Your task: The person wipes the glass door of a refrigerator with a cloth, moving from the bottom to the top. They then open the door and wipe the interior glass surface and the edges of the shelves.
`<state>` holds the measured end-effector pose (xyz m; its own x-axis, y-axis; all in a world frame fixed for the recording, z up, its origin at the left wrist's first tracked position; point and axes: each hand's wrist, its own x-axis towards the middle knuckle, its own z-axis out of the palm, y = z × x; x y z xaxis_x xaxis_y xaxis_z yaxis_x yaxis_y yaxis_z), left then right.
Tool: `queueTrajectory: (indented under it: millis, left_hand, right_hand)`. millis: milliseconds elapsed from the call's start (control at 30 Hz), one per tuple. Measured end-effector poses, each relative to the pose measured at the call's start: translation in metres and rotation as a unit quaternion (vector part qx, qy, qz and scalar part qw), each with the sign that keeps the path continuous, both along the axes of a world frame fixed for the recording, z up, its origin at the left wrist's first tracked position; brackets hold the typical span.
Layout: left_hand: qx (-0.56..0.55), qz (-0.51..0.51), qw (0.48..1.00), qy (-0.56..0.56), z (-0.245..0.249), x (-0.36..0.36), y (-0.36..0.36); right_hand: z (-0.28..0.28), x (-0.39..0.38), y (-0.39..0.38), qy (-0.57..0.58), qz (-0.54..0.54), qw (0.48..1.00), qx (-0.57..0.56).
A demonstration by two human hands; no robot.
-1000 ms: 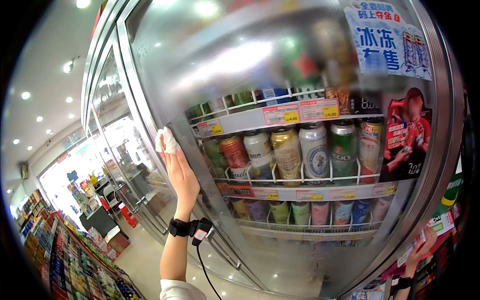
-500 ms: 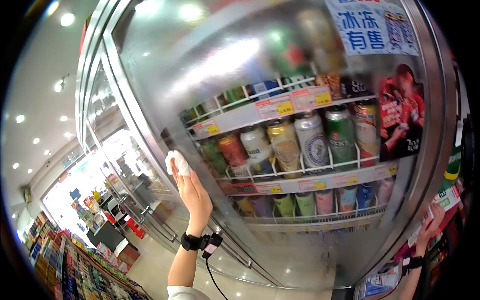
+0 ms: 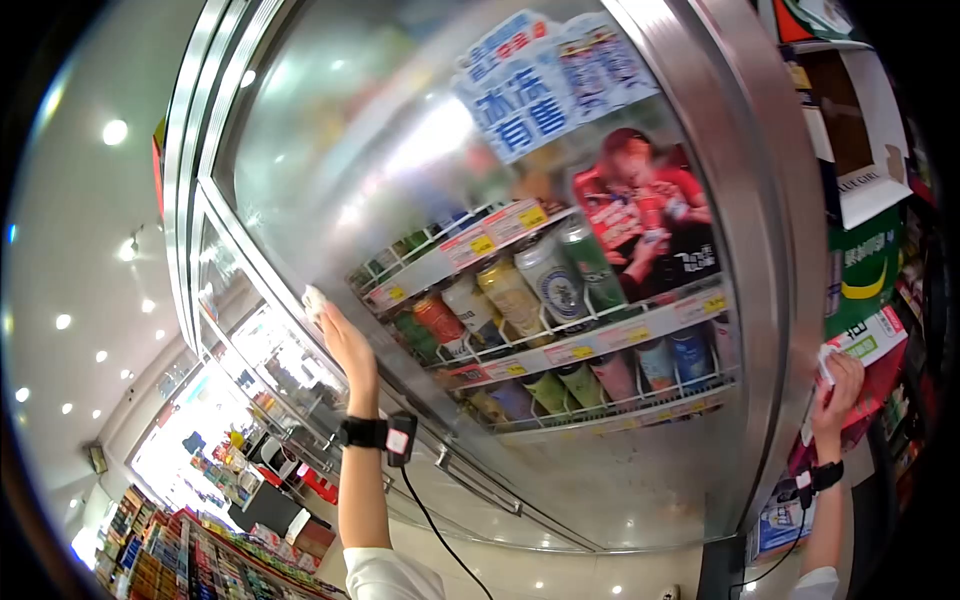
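Observation:
My left hand [image 3: 347,345] presses a white wiping cloth [image 3: 315,301] against the left metal frame of a glass cooler door [image 3: 270,140]. The cloth is bunched under the fingertips. Far to the right, beside the cooler's outer edge, my right hand [image 3: 840,388] has its fingers bent at something thin and white [image 3: 826,366]. I cannot make out what that is. Behind the misted glass, rows of beer cans [image 3: 512,300] and slimmer coloured cans [image 3: 580,385] stand on wire shelves.
A blue and white sign [image 3: 525,105] and a red poster [image 3: 650,215] are stuck on the glass. Stacked cartons [image 3: 862,260] stand right of the cooler. Door handles [image 3: 480,480] run low on the left. Store shelves [image 3: 190,555] and a counter [image 3: 265,510] lie at lower left.
The view has turned right, so the sign and poster sit further left and more cartons show. My left hand with the cloth has moved from the glass onto the door frame.

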<state>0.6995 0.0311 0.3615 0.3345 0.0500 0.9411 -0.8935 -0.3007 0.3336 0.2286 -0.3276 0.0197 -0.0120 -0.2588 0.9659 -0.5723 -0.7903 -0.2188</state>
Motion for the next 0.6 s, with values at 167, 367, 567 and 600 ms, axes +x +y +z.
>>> queueTrajectory:
  millis: [167, 367, 567, 600]
  left_hand:
    - [0.060, 0.044, 0.995, -0.064, 0.025, -0.089, -0.075]
    - [0.192, 0.037, 0.905, -0.378, -0.007, -0.227, -0.180]
    - [0.265, -0.044, 0.871, -0.412, -0.041, -0.259, -0.204]
    - [0.264, -0.042, 0.866, -0.423, -0.040, -0.255, -0.203]
  right_hand:
    - [-0.001, 0.001, -0.003, 0.003, 0.010, 1.000, -0.008]
    - [0.009, 0.000, 0.005, -0.013, 0.030, 0.999, -0.004]
    - [0.011, -0.003, 0.006, 0.002, 0.021, 1.000, -0.010]
    - [0.011, -0.003, 0.007, 0.005, 0.020, 1.000, -0.010]
